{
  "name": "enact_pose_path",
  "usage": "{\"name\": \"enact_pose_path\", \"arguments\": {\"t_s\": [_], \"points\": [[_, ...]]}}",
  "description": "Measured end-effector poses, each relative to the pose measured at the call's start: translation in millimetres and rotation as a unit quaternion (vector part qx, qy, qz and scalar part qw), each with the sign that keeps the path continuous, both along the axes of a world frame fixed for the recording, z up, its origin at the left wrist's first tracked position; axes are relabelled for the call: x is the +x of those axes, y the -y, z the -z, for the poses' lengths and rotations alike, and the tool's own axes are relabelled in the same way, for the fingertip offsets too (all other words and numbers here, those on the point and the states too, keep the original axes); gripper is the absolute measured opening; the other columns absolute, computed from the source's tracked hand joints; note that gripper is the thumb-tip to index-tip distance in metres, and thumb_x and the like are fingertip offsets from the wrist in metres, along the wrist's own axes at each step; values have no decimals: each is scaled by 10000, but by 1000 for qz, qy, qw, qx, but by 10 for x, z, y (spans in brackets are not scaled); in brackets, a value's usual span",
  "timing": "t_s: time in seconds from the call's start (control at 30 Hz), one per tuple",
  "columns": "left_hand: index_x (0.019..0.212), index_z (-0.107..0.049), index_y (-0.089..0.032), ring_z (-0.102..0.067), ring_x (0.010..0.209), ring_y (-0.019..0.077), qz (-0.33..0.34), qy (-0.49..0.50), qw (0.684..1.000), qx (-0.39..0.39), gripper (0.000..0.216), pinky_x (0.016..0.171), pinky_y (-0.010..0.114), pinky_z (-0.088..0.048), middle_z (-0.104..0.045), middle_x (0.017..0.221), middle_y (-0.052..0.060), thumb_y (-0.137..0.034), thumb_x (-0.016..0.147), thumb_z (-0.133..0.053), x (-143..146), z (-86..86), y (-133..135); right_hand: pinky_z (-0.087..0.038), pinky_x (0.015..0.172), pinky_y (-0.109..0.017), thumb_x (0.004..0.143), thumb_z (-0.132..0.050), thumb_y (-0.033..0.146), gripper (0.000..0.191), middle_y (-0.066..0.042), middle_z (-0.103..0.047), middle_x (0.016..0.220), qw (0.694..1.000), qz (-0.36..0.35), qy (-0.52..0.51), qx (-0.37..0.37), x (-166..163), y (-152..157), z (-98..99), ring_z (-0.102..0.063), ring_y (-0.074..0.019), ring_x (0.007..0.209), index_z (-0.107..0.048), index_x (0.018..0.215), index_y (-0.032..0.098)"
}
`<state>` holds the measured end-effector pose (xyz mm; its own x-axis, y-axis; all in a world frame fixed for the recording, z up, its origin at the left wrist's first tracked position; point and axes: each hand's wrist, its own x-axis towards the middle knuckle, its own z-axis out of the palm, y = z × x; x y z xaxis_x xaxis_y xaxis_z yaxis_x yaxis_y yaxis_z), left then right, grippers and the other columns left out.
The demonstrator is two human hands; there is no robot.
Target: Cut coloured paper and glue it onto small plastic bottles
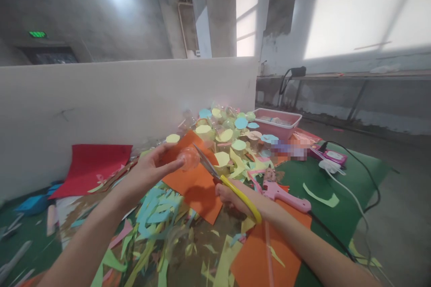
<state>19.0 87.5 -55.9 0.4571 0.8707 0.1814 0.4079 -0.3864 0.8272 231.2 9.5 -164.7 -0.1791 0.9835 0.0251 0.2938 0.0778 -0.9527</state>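
Note:
My left hand (153, 167) holds up a sheet of orange paper (195, 186) together with a small clear round cup (188, 158) pressed against it. My right hand (235, 199) grips yellow-handled scissors (224, 179), whose blades point up and left to the cup at the paper's top edge. Both hands hover over a table littered with coloured paper scraps (158, 215).
A pink glue gun (281, 193) lies right of the scissors on a green mat (340, 188), its black cable trailing right. Many paper-capped clear cups (229, 132) and a pink tray (278, 123) stand behind. Red paper (94, 163) leans by a white partition (117, 98).

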Motion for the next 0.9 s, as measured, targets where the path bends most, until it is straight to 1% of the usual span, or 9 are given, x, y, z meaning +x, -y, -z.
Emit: {"name": "enact_pose_path", "arguments": {"t_s": [0.1, 0.2, 0.3, 0.43, 0.57, 0.67, 0.73, 0.83, 0.9], "points": [[1212, -586, -317, -535, 1262, 283, 1, -11, 1000, -1, 507, 1017, 383, -458, -602, 1359, 19, -545, 770, -685, -4, 18, -22, -243, 463, -218, 927, -428, 508, 378, 54, -325, 618, 1000, 3, 3, 7, -9, 7, -2, -301, -96, 522, -328, 695, 226], [1211, -591, -322, -550, 1244, 289, 15, -18, 1000, -6, 512, 1030, 412, -439, -619, 1337, 23, -545, 761, -693, -17, 42, -55, -280, 477, -212, 942, -418, 498, 370, 48, -393, 609, 1000, 12, 4, 9, -8, 28, -34, -336, -94, 514, -371, 703, 219], [1193, -608, -309, -565, 1224, 303, 15, -16, 1000, -9, 530, 1018, 427, -444, -640, 1306, 42, -552, 734, -714, -23, 57, -75, -310, 499, -213, 949, -422, 477, 347, 48, -416, 612, 1000, 12, -1, 15, -12, 36, -47, -356, -94, 518, -400, 723, 216], [1176, -630, -305, -564, 1221, 310, 10, -18, 1000, -2, 534, 1007, 434, -455, -609, 1346, 48, -555, 714, -728, -18, 64, -81, -307, 501, -218, 935, -452, 482, 341, 51, -407, 616, 999, 28, -8, 20, -26, 18, -4, -351, -95, 520, -393, 725, 220], [1190, -627, -311, -565, 1218, 312, 17, -20, 1000, 1, 533, 1007, 440, -459, -612, 1341, 44, -544, 721, -726, -38, 72, -91, -265, 472, -226, 901, -460, 602, 443, 53, -368, 585, 1000, 28, -1, 3, -18, 16, 19, -323, -96, 505, -387, 692, 218], [1219, -611, -302, -561, 1225, 317, 22, -12, 1000, -8, 552, 1028, 453, -443, -629, 1322, 57, -536, 732, -722, -56, 82, -102, -221, 456, -229, 872, -480, 649, 497, 59, -317, 564, 999, 29, 12, 2, -5, 31, -6, -289, -90, 497, -364, 658, 216], [1231, -604, -305, -554, 1238, 313, 26, -1, 1000, -17, 557, 1033, 439, -441, -625, 1331, 52, -530, 736, -722, -59, 89, -106, -204, 452, -230, 866, -477, 665, 517, 61, -301, 554, 999, 39, 20, 8, -3, 40, -27, -280, -87, 494, -358, 642, 214], [1248, -590, -333, -551, 1250, 297, 34, 9, 999, -20, 545, 1035, 409, -444, -618, 1346, 25, -519, 751, -713, -50, 96, -98, -202, 450, -229, 864, -464, 678, 534, 66, -289, 545, 999, 41, 20, 13, -2, 57, -61, -275, -82, 489, -358, 630, 211], [1245, -587, -331, -562, 1238, 295, 33, 16, 999, -12, 528, 1028, 403, -454, -622, 1339, 27, -516, 764, -703, -41, 100, -87, -216, 450, -227, 852, -489, 680, 525, 70, -301, 552, 999, 34, 15, 6, 7, 79, -93, -285, -80, 489, -362, 650, 212]]}}
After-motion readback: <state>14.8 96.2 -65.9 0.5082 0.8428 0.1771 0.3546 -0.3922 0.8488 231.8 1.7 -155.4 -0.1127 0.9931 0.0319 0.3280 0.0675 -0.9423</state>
